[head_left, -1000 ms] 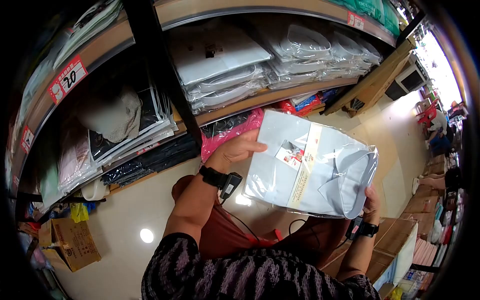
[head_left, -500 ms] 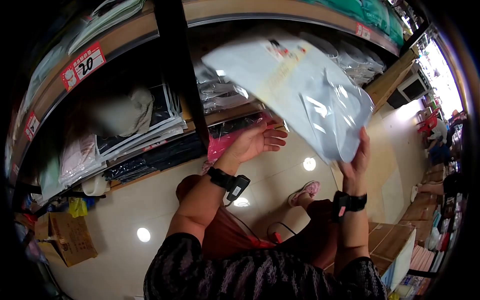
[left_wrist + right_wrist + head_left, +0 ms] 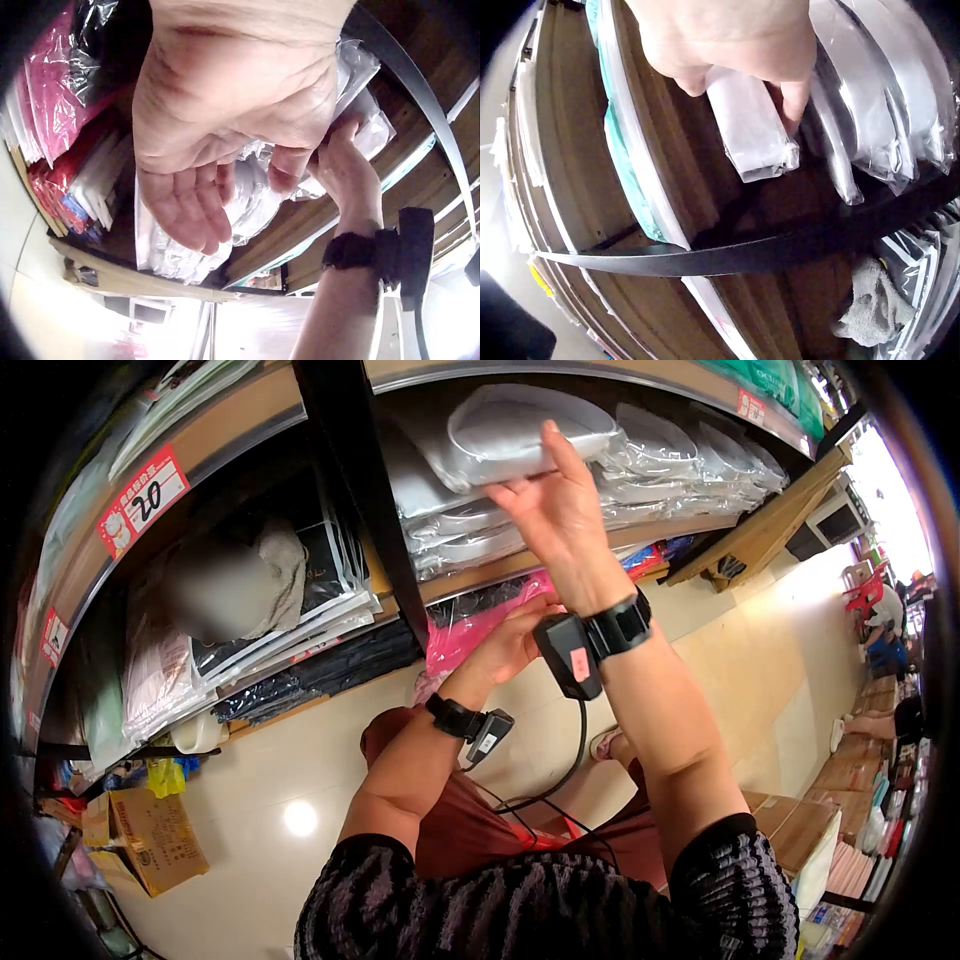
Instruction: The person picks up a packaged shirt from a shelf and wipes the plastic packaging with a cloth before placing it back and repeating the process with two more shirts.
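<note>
At the shelf, my right hand grips the front edge of a white folded shirt in a clear plastic bag, its collar facing out. In the right wrist view, digits of that hand lie on both sides of the bagged shirt. The shirt overlaps the left stack of bagged shirts in the head view. My left hand hangs lower, in front of the shelf edge and partly behind the right wrist camera. In the left wrist view, its fingers are loosely bent and hold nothing.
More bagged shirts are stacked to the right on the same shelf. A dark upright post divides the shelves. Pink bagged goods lie below. A cardboard box stands on the floor at left, and another carton at right.
The bagged shirt was held in both hands over the lap; the left hand let go. The right hand swung it up and forward to the shelf, turning its collar end toward me.
</note>
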A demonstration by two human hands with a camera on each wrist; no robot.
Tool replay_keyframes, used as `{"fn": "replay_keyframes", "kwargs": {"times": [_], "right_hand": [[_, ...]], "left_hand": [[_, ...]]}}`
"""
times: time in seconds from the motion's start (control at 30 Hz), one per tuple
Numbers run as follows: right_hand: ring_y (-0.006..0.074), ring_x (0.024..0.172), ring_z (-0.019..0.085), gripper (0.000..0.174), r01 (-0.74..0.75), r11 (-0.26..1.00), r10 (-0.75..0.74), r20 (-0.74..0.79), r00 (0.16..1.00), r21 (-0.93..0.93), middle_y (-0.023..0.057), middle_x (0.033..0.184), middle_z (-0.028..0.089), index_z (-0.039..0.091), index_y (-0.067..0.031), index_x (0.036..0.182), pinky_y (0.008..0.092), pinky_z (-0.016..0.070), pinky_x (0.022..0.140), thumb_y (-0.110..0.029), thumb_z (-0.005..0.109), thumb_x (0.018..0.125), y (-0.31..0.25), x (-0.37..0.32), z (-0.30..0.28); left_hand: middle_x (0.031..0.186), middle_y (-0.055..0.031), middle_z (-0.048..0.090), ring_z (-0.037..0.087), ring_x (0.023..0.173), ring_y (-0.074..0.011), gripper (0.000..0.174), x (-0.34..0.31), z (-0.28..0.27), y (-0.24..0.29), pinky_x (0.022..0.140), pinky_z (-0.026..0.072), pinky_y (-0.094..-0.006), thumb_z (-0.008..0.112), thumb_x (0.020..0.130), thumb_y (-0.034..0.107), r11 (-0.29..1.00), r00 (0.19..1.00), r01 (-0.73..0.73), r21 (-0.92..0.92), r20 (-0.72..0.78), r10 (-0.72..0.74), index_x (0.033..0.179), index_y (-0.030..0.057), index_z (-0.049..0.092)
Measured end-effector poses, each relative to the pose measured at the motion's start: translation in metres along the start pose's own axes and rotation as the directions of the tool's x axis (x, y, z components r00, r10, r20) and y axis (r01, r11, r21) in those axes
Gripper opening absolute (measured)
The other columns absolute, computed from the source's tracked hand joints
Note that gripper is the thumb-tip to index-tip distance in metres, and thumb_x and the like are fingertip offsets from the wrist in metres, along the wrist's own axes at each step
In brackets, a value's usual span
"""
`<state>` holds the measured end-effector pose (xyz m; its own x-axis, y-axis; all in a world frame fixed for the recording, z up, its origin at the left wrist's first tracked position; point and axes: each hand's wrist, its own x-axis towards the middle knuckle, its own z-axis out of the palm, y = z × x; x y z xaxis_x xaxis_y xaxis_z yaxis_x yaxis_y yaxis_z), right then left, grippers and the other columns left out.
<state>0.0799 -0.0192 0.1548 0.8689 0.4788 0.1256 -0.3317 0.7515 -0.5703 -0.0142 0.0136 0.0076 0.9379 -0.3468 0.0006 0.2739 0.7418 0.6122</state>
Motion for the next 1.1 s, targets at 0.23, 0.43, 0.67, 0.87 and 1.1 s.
{"fn": "replay_keyframes", "kwargs": {"times": [0.23, 0.43, 0.67, 0.87, 1.1], "right_hand": [[0.0306, 0.113, 0.053, 0.050, -0.012, 0.995, 0.019, 0.070, 0.997, -0.096, 0.0145, 0.121, 0.052, 0.043, -0.0022, 0.123, 0.0487, 0.0477, 0.093, -0.030, 0.063, 0.087, 0.016, 0.002, 0.007], [0.0301, 0.098, 0.061, 0.053, -0.248, 0.903, 0.287, 0.062, 0.956, -0.351, 0.0191, 0.109, 0.058, 0.045, -0.0005, 0.120, 0.0463, 0.0544, 0.082, -0.043, 0.055, 0.090, -0.010, -0.004, 0.006], [0.0227, 0.066, 0.067, 0.062, -0.469, 0.539, 0.498, -0.185, 0.847, -0.700, 0.0140, 0.076, 0.065, 0.056, -0.0021, 0.083, 0.0288, 0.0550, 0.054, -0.064, 0.049, 0.085, -0.022, -0.002, -0.006], [0.0209, 0.067, 0.066, 0.068, -0.450, 0.554, 0.495, -0.158, 0.854, -0.700, 0.0127, 0.079, 0.064, 0.056, -0.0002, 0.090, 0.0305, 0.0545, 0.056, -0.067, 0.043, 0.085, -0.020, -0.011, -0.012], [0.0185, 0.073, 0.066, 0.045, -0.377, 0.673, 0.510, 0.029, 0.860, -0.636, 0.0106, 0.088, 0.063, 0.052, -0.0007, 0.101, 0.0292, 0.0546, 0.057, -0.045, 0.050, 0.092, -0.028, -0.019, -0.031]], "left_hand": [[0.118, -0.0065, 0.058, 0.058, 0.104, -0.0150, 0.038, 0.000, 0.000, 0.005, 0.089, 0.0457, -0.0276, 0.050, 0.091, 0.015, 0.998, 0.994, -0.010, -0.063, 0.112, 0.017, 0.128, 0.0025, 0.047], [0.113, -0.0042, 0.059, 0.058, 0.103, -0.0137, 0.038, 0.007, -0.003, -0.005, 0.088, 0.0477, -0.0299, 0.054, 0.090, 0.021, 1.000, 1.000, -0.016, 0.020, -0.011, 0.016, 0.124, 0.0052, 0.049], [0.118, -0.0067, 0.057, 0.058, 0.105, -0.0169, 0.043, 0.007, -0.002, -0.011, 0.090, 0.0478, -0.0355, 0.052, 0.090, 0.027, 0.996, 0.998, 0.053, 0.078, -0.040, -0.050, 0.127, 0.0054, 0.045], [0.116, -0.0064, 0.057, 0.058, 0.104, -0.0163, 0.042, 0.017, -0.018, -0.025, 0.090, 0.0480, -0.0340, 0.051, 0.091, 0.025, 0.997, 0.998, 0.062, 0.036, -0.030, -0.061, 0.127, 0.0053, 0.045], [0.114, -0.0086, 0.057, 0.055, 0.108, -0.0169, 0.039, 0.025, -0.009, -0.033, 0.093, 0.0421, -0.0301, 0.055, 0.089, 0.016, 0.996, 0.987, 0.090, -0.007, -0.134, -0.090, 0.124, 0.0019, 0.047]]}}
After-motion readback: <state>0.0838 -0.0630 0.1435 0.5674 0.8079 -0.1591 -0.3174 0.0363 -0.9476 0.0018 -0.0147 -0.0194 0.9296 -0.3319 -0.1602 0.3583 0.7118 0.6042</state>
